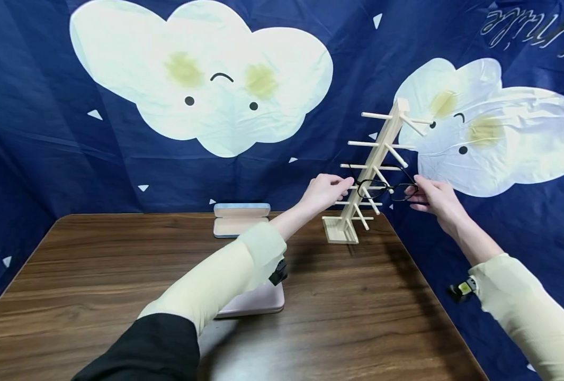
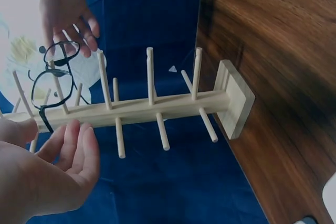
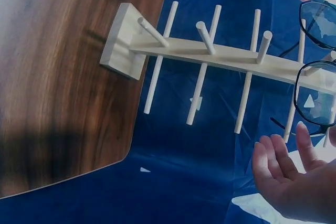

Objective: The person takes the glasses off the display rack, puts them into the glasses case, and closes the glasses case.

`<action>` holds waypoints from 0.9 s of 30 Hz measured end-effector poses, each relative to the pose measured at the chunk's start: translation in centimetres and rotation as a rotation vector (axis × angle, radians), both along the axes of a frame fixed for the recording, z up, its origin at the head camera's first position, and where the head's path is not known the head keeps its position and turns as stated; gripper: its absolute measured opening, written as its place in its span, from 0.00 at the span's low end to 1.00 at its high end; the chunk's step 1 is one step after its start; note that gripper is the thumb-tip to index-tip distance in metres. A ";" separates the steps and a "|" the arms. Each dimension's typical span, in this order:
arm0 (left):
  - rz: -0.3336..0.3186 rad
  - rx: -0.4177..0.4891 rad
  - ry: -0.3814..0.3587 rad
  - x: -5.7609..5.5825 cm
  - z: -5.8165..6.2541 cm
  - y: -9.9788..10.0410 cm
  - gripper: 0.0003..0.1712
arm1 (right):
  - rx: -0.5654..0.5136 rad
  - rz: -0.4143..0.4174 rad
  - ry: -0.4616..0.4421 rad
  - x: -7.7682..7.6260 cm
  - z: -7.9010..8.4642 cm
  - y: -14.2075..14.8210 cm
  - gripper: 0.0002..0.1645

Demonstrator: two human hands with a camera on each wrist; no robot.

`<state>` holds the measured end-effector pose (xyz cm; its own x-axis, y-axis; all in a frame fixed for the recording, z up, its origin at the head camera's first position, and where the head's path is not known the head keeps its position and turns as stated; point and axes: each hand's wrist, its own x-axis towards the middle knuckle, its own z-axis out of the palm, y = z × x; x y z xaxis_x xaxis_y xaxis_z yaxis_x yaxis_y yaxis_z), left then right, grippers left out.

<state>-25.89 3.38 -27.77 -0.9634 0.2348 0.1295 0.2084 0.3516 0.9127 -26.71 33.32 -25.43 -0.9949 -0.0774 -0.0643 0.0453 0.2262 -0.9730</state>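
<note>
A pair of black-framed eyeglasses [image 1: 390, 189] is held up in front of a pale wooden peg rack [image 1: 377, 153], lenses facing me and temples reaching back toward the pegs. My left hand [image 1: 327, 189] pinches one side of the frame near the hinge. At the opposite side, my right hand [image 1: 435, 200] grips the other hinge end between thumb and fingers. In the left wrist view a temple of the eyeglasses [image 2: 44, 120] runs down between thumb and fingers. From the right wrist, the rack's pegs [image 3: 247, 103] show behind and beside the lenses.
On the wooden table [image 1: 119, 259], an open eyeglass case [image 1: 241, 227] with a blue shell lies at the back. A pale pink case [image 1: 260, 300] sits nearer, partly hidden by my left forearm. The rack's base [image 1: 340, 232] stands by the back right corner, before a blue cloud-printed curtain [image 1: 282, 174].
</note>
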 end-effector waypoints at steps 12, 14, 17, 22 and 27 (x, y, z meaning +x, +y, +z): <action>0.030 0.171 -0.074 0.1 0.7 1.2 0.20 | -0.039 0.024 -0.094 0.0 0.8 -1.2 0.24; 0.036 0.171 -0.062 0.1 0.8 1.4 0.19 | -0.046 0.014 -0.088 0.1 0.9 -1.4 0.23; 0.043 0.161 -0.050 0.3 0.9 1.6 0.18 | -0.062 0.001 -0.072 0.2 0.9 -1.5 0.23; 0.044 0.134 -0.026 0.7 1.0 1.7 0.16 | -0.112 -0.034 -0.028 0.8 0.7 -1.6 0.20; 0.028 0.098 0.015 1.3 1.3 1.7 0.15 | -0.148 -0.073 0.033 1.9 0.6 -1.4 0.19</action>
<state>-24.58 5.11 -26.50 -0.9671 0.1934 0.1653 0.2140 0.2671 0.9396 -24.85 31.89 -24.80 -0.9996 -0.0108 -0.0248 0.0239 0.0772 -0.9967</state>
